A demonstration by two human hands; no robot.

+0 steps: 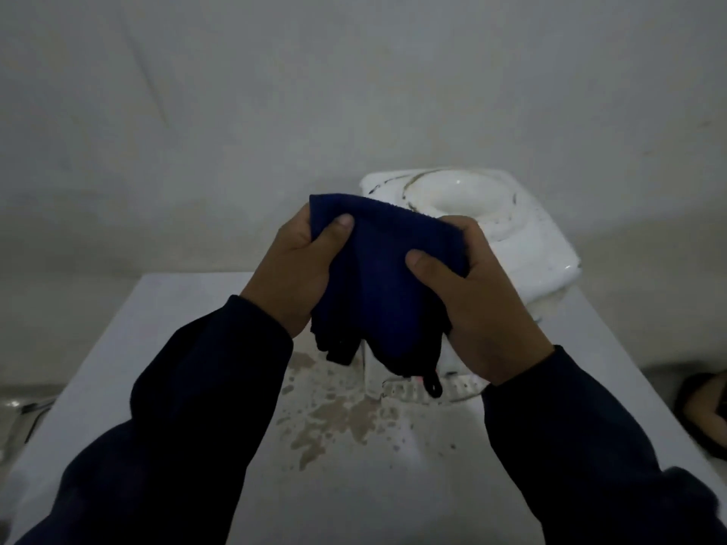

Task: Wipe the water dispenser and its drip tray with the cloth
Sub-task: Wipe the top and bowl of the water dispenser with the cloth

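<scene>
A dark blue cloth [383, 277] hangs between both hands above the table. My left hand [293, 269] grips its left edge with the thumb on top. My right hand [478, 304] grips its right side the same way. Behind the cloth stands the white water dispenser [523, 230], seen from above, with a round bottle well [458, 190] in its top and dirty marks around the rim. Under the cloth's lower end a white slotted drip tray [458, 387] sticks out from the dispenser's front, mostly hidden by the cloth and my right hand.
The dispenser sits on a white table [165, 340] with a brownish wet stain [334, 415] in front of the drip tray. A plain wall is behind. A dark object [704, 407] lies at the right edge. Cables show at the lower left [27, 411].
</scene>
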